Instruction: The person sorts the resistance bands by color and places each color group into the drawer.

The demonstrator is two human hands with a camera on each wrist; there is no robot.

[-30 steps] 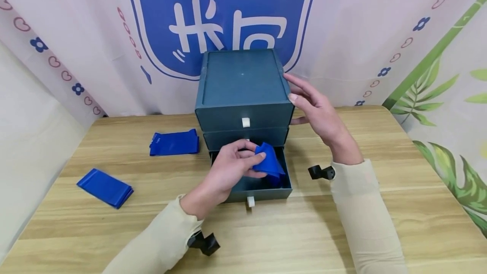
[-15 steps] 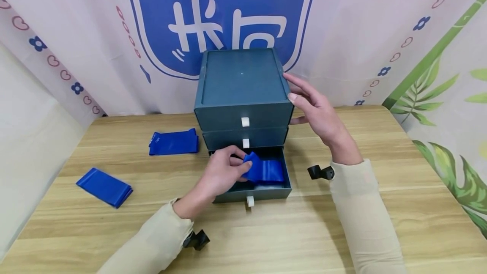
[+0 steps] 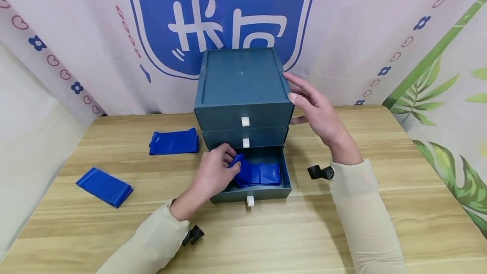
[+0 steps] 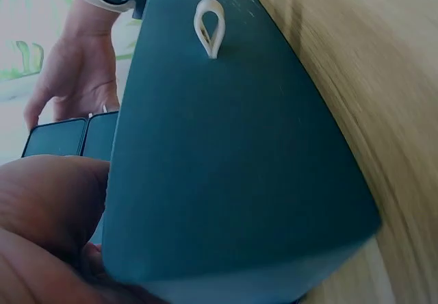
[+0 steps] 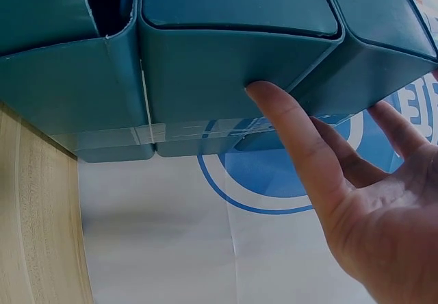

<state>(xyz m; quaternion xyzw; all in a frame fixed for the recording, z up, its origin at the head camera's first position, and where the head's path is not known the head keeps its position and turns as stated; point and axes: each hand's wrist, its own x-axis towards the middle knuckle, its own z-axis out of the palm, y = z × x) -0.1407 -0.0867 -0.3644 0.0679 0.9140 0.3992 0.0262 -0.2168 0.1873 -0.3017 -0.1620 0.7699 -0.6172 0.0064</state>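
Note:
A dark teal three-tier drawer cabinet [image 3: 243, 77] stands at the back of the table, its bottom drawer [image 3: 270, 194] pulled out. Inside that drawer lies a folded blue resistance band [image 3: 262, 174] with "Light" printed on it. My left hand [image 3: 209, 176] pinches the band's left end between thumb and fingers, over the drawer's left side. In the left wrist view the drawer front hides what these fingers hold. My right hand [image 3: 319, 115] rests against the cabinet's right side with extended fingers; in the right wrist view a fingertip [image 5: 260, 90] touches the side wall.
Another folded blue band [image 3: 174, 142] lies on the wooden table [image 3: 312, 231] left of the cabinet. Nearer the front left is a further blue band [image 3: 104, 187]. White pull tabs [image 3: 245, 121] stick out from the drawer fronts. A printed curtain [image 3: 354, 41] hangs behind.
My left hand has moved left and slightly down with the band's end. The band, bunched above the drawer earlier, now lies flatter inside it. My right hand has stayed put.

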